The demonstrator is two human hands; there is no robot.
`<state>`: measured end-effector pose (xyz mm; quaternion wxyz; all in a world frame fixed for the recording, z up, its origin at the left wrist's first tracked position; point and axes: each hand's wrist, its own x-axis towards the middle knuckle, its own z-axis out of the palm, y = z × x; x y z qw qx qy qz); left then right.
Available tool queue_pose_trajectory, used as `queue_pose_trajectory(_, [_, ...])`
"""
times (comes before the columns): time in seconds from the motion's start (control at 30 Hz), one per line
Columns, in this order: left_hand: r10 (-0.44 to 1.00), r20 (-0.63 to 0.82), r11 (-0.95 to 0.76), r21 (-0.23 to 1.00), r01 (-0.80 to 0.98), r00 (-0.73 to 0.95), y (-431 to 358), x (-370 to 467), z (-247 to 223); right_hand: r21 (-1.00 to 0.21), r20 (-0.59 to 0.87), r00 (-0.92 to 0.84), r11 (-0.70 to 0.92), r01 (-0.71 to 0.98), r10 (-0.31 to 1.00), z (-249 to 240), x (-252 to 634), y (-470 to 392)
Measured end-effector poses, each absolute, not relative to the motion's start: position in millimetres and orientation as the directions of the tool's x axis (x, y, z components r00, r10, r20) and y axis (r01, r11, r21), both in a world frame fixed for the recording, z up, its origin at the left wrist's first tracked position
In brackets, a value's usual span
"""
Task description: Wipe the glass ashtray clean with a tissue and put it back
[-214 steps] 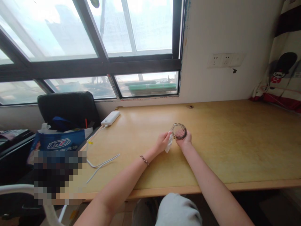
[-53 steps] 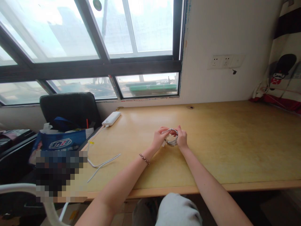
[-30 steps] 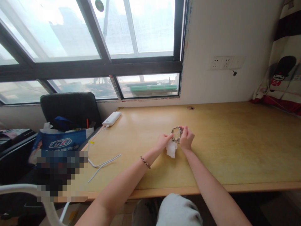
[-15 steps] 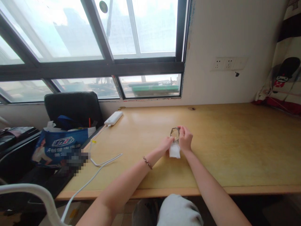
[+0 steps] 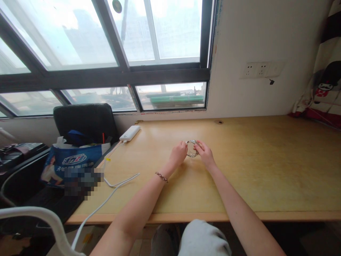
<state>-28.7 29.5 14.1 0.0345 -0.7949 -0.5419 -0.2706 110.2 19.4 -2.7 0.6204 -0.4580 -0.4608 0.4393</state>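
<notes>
A loose coil of thin shiny wire (image 5: 191,156) is held up over the wooden table, roughly round with an open middle. My left hand (image 5: 179,152) has its fingers closed on the coil's left side. On the right side, my right hand (image 5: 204,152) pinches the same coil between thumb and fingers. The coil's small details are too fine to make out. A braided bracelet (image 5: 161,176) circles my left wrist.
The wooden table (image 5: 255,167) stretches far to the right. At its left edge lies a white power bank (image 5: 130,133) with a white cable (image 5: 117,186) trailing forward. A blue bag (image 5: 76,160) rests on a black chair (image 5: 85,119) at the left.
The coil has turned, and the white piece that hung below it is out of sight. My left hand has shifted left and up, my right hand slightly left.
</notes>
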Motion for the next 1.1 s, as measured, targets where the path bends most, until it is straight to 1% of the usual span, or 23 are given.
queue_pose_trajectory(0.07, [0.801, 0.488, -0.452, 0.112, 0.885, 0.347, 28, -31, 20, -0.977, 0.156, 0.174, 0.178, -0.121, 0.972, -3, 111, 19])
queue_pose_trajectory(0.13, [0.757, 0.488, -0.502, 0.011, 0.865, 0.434, 26, -33, 25, -0.982, 0.147, 0.135, 0.161, -0.102, 0.98, -4, 112, 19])
queue_pose_trajectory(0.2, [0.727, 0.475, -0.544, -0.041, 0.838, 0.495, 25, -35, 27, -0.988, 0.124, 0.081, 0.13, -0.081, 0.989, -4, 112, 18])
queue_pose_trajectory(0.23, [0.72, 0.474, -0.556, -0.044, 0.83, 0.507, 25, -36, 27, -0.991, 0.108, 0.059, 0.113, -0.077, 0.992, -3, 113, 17])
queue_pose_trajectory(0.3, [0.721, 0.488, -0.558, -0.012, 0.83, 0.492, 25, -36, 27, -0.992, 0.077, 0.044, 0.081, -0.094, 0.996, -1, 113, 15])
queue_pose_trajectory(0.47, [0.754, 0.552, -0.522, 0.174, 0.835, 0.356, 23, -35, 29, -0.976, 0.001, 0.066, 0.016, -0.218, 0.998, 7, 112, 9])
queue_pose_trajectory(0.63, [0.752, 0.595, -0.555, 0.341, 0.759, 0.282, 21, -32, 27, -0.967, -0.047, 0.126, -0.013, -0.253, 0.991, 9, 112, 8])
queue_pose_trajectory(0.7, [0.749, 0.618, -0.556, 0.39, 0.734, 0.239, 23, -30, 24, -0.966, -0.056, 0.13, -0.02, -0.258, 0.99, 8, 112, 9])
queue_pose_trajectory(0.8, [0.719, 0.665, -0.579, 0.413, 0.703, 0.202, 25, -29, 20, -0.971, -0.042, 0.108, -0.015, -0.24, 0.993, 6, 111, 9])
queue_pose_trajectory(0.93, [0.696, 0.679, -0.617, 0.4, 0.678, 0.233, 26, -31, 18, -0.977, -0.028, 0.106, -0.005, -0.211, 0.994, 2, 109, 10])
queue_pose_trajectory(1.0, [0.709, 0.673, -0.599, 0.42, 0.682, 0.208, 26, -31, 19, -0.971, -0.041, 0.141, -0.007, -0.237, 0.989, 2, 109, 11])
queue_pose_trajectory(1.1, [0.749, 0.649, -0.545, 0.487, 0.682, 0.134, 27, -30, 19, -0.949, -0.068, 0.217, 0.004, -0.315, 0.974, 3, 110, 12])
